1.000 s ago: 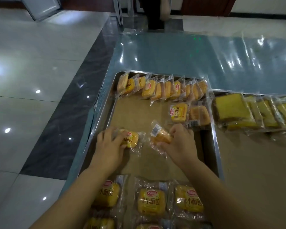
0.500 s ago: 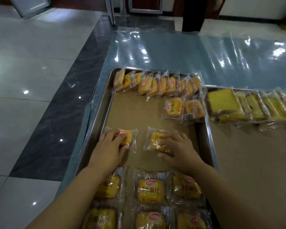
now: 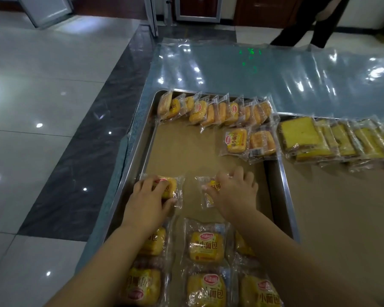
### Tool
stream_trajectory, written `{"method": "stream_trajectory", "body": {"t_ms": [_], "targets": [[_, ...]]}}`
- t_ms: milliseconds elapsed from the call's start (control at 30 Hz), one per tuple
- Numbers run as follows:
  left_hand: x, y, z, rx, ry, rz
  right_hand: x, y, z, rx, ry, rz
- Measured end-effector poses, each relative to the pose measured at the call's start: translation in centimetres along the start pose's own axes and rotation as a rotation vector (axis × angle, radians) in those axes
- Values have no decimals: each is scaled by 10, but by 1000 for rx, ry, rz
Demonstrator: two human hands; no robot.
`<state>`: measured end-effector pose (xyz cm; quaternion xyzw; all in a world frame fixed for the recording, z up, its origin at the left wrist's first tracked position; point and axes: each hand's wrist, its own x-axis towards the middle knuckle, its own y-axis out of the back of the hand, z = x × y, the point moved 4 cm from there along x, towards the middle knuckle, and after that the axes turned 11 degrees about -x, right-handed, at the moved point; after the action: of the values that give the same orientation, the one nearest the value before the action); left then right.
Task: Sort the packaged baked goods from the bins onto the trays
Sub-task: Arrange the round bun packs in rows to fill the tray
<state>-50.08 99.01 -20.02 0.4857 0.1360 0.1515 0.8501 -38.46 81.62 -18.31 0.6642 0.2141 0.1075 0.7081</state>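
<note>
A steel tray (image 3: 142, 151) lined with brown paper holds small wrapped yellow buns. My left hand (image 3: 149, 200) rests on one wrapped bun (image 3: 171, 187) lying flat near the tray's left rim. My right hand (image 3: 233, 193) presses on a second wrapped bun (image 3: 211, 189) in the middle of the tray. Several flat buns (image 3: 206, 247) lie in rows nearer to me, partly under my forearms. A row of buns standing on edge (image 3: 217, 111) lines the far side, with two flat ones (image 3: 248, 142) below it.
A second paper-lined tray (image 3: 284, 178) sits to the right, with wrapped yellow cake slices (image 3: 301, 136) leaning along its far edge. Shiny clear plastic covers the table (image 3: 253, 69) beyond. Tiled floor lies to the left. A person's dark legs (image 3: 315, 21) stand at the far end.
Both hands lowered their buns onto the paper. The right-hand bun went from tilted in the air to lying flat. The view shifted slightly.
</note>
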Motion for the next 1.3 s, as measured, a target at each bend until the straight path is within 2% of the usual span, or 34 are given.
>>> {"method": "stream_trajectory", "body": {"t_ms": [100, 167, 233, 300, 367, 433, 533, 633, 733, 900, 1100, 1200, 1300], "targets": [[-1, 0, 0, 8, 1, 4, 2, -1, -9, -81, 12, -106], [-1, 0, 0, 15, 1, 4, 5, 2, -18, -34, 177, -108], [-1, 0, 0, 17, -1, 3, 4, 4, -25, 65, 387, -195], [-1, 0, -1, 11, -5, 6, -1, 3, -25, 142, 482, -253], [-1, 0, 0, 7, -3, 10, -4, 4, -16, 228, 426, -85], [-2, -1, 0, 7, -1, 17, -8, 4, -7, 174, 251, 111], [-4, 0, 1, 1, 5, 21, -7, -4, -1, 93, 34, 30], [-4, -1, 1, -7, 11, 7, -7, -8, -7, 73, 158, -2], [-6, 0, -1, -20, 10, 0, -8, -6, -10, 257, 336, -23], [-11, 0, -3, -44, 6, -13, -15, -9, 0, 282, 309, -9], [-13, 3, -3, -15, 4, -11, -17, -13, -5, 375, 452, -90], [-7, 11, 1, 9, -8, 40, -16, -2, -3, 435, 459, -2], [7, 19, 9, -17, -35, 81, -4, 13, 13, 444, 324, 170]]}}
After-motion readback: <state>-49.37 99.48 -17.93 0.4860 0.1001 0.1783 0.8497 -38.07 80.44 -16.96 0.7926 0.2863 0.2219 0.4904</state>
